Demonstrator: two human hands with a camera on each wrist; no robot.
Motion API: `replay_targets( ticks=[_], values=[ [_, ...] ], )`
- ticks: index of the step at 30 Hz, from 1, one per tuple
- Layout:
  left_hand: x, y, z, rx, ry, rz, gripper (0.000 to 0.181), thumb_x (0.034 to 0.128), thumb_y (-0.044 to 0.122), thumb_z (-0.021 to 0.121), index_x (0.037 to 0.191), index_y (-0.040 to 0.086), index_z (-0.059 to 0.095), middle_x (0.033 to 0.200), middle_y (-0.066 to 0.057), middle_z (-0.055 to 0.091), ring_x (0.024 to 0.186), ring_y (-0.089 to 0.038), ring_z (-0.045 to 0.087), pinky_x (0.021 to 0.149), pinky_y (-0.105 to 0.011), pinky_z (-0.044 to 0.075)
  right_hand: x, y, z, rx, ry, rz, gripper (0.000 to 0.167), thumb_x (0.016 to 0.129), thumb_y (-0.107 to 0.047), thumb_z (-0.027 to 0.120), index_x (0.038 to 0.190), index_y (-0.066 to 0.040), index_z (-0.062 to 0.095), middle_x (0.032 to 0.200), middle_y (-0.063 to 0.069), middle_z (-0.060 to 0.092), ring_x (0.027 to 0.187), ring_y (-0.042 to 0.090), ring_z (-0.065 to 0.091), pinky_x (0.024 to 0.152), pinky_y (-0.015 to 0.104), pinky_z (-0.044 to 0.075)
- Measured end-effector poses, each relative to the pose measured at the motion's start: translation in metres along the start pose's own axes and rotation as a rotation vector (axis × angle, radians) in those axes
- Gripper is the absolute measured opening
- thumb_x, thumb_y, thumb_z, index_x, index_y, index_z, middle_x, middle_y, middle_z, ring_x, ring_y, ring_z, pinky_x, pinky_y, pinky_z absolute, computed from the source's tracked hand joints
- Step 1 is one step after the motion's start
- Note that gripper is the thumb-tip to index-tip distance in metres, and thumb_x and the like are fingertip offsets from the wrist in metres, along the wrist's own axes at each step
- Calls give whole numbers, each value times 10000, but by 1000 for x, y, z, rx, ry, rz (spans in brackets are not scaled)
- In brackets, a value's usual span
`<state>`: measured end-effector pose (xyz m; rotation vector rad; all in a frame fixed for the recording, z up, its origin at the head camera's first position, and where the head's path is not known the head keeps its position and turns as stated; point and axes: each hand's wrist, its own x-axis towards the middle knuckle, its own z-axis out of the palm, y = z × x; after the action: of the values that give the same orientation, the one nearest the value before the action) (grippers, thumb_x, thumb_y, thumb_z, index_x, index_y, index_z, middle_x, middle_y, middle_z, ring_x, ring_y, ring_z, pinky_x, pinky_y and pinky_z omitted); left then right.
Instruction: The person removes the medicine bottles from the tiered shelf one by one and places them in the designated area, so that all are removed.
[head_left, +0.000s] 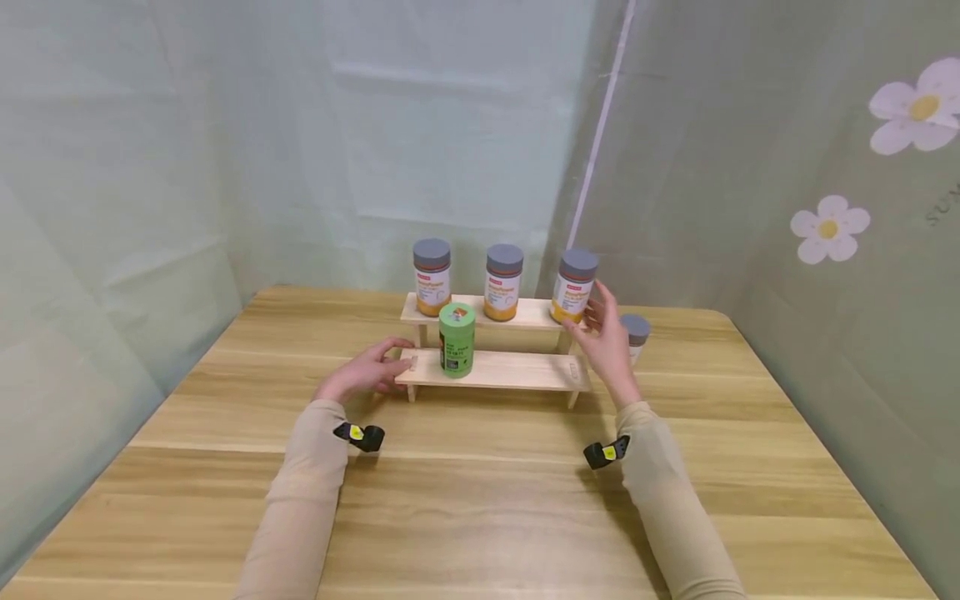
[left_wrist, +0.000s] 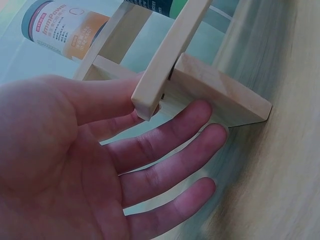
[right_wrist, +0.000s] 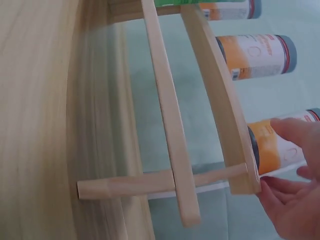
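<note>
Labels first: the left jar [head_left: 432,287] reads "ImmPower" in orange in the left wrist view, with a small red patch above it. The middle jar [head_left: 502,287] and right jar [head_left: 573,287] carry matching white-and-orange wraps, their fronts turned to the near side. The green canister [head_left: 457,342] bears dark print and a dark block, probably more brand text, though too small to read. On the right, the pale, creased backdrop [head_left: 450,125] shows "SUM", cut by the frame edge, near white flowers [head_left: 917,108].

The two-step stand [head_left: 525,371] is pale, smooth wood with flat boards and slab legs, its long axis running left to right on the wood-grained table [head_left: 487,517]. The three cylindrical, grey-lidded jars stand upright along its far, higher step; the canister stands upright left of centre on the near one.

The left hand [head_left: 367,371] pinches the near board's left end between thumb and forefinger, other fingers loosely extended. The right hand [head_left: 609,346] grips the right jar low down, thumb in front. Just beyond it, to the right, a fourth grey-lidded jar [head_left: 634,329] is partly hidden.
</note>
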<state>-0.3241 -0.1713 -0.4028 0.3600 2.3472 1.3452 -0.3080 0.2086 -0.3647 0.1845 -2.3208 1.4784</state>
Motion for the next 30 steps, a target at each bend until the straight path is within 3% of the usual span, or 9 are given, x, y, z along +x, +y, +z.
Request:
replay_targets(
  ticks=[6,15,24,30],
  values=[
    [-3,-2,1,-6,-3,0,537,1024,291,469,1478,74,283,1311,-333,523,947,-278,680,871,-409,538,-1,1,9,-99,57,11,779,912,-159,676,1526,-106,201,1384,269,523,1234,396,549,1053,475,443],
    [-1,-1,0,-16,-3,18,538,1026,283,465,1479,63,276,1274,-321,555,938,-257,676,853,-404,541,3,0,15,-95,160,-55,651,870,-150,716,1416,-48,375,1252,280,585,1098,384,591,954,444,493],
    [-1,0,2,-10,-3,10,525,1027,265,464,1476,62,283,1280,-319,552,935,-260,676,849,-389,534,4,1,12,-72,95,0,714,881,-122,707,1472,-82,308,1325,247,559,1188,361,562,1004,453,464],
    [-3,0,2,-13,9,5,530,1028,279,461,1480,73,278,1287,-321,550,930,-262,678,835,-379,536,3,2,14,-70,128,-17,689,874,-100,708,1451,-70,333,1295,246,573,1161,354,574,995,435,466]
  ],
)
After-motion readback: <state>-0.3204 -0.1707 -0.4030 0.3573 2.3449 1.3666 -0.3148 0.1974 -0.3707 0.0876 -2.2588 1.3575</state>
